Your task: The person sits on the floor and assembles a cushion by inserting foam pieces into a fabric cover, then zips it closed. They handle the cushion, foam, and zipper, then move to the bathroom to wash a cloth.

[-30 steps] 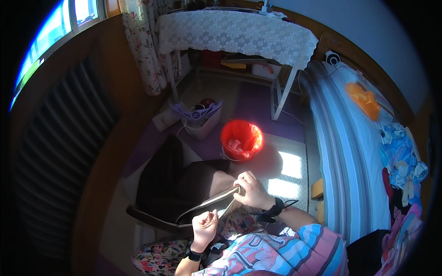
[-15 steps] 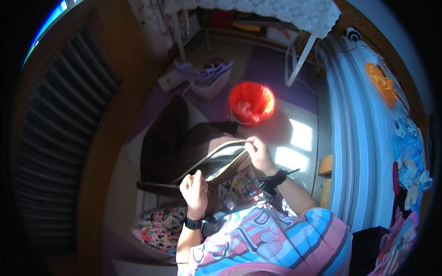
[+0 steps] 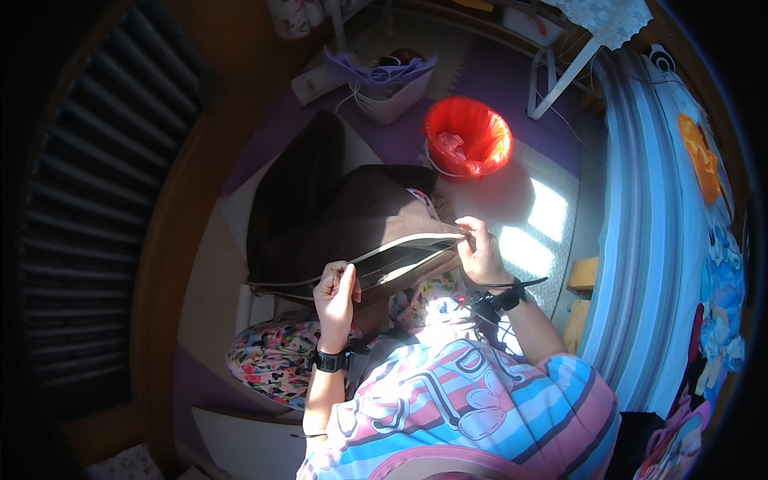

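A large dark brown fabric cover (image 3: 352, 216) lies spread over my lap and the floor ahead of me. Its long opening, edged with a pale strip, gapes between my hands and shows a lighter inside. With fingers curled and thumb pressed on top, my left hand (image 3: 336, 298) grips the near edge of the opening. At the opening's right end, my right hand (image 3: 480, 254) pinches the pale edge between thumb and fingers. Black bands circle both wrists. Under the cover, floral trousers (image 3: 276, 364) show on my bent legs.
Beyond the cover stands a bucket lined with a red bag (image 3: 472, 136). Left of it is a white and purple basket (image 3: 388, 88) holding things. A bed with a striped sheet (image 3: 640, 240) runs along the right. A dark slatted wooden panel (image 3: 112, 216) flanks the left.
The view has shifted, so the surroundings sit higher and further right. Both hands keep hold of the opening's edge, whose gap looks flatter, and more of the brown cloth lies spread out.
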Demonstrator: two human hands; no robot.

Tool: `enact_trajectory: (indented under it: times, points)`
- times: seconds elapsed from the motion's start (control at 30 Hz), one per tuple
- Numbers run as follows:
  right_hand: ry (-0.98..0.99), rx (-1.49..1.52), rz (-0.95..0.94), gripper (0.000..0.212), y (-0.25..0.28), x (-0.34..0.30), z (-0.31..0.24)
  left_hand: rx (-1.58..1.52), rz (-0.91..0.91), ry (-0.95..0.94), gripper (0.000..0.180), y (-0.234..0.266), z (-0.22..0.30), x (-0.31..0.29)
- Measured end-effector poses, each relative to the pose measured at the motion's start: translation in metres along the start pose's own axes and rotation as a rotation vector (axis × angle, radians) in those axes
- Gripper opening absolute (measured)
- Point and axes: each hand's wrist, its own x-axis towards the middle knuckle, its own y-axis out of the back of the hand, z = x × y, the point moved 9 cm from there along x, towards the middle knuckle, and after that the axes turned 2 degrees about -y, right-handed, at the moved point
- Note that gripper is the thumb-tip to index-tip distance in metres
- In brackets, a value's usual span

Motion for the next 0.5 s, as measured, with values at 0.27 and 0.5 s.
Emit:
enact_trajectory:
  times: [0.27, 0.5]
  points:
    - [-0.106, 0.024, -0.031, 0.033, 0.002, -0.003, 0.006, -0.144, -0.33, 0.064, 0.029, -0.044, 0.003, -0.012]
    - [-0.037, 0.032, -0.099, 0.032, -0.003, -0.002, -0.015, 1.13, -0.23, -0.327, 0.037, -0.059, 0.023, -0.004]
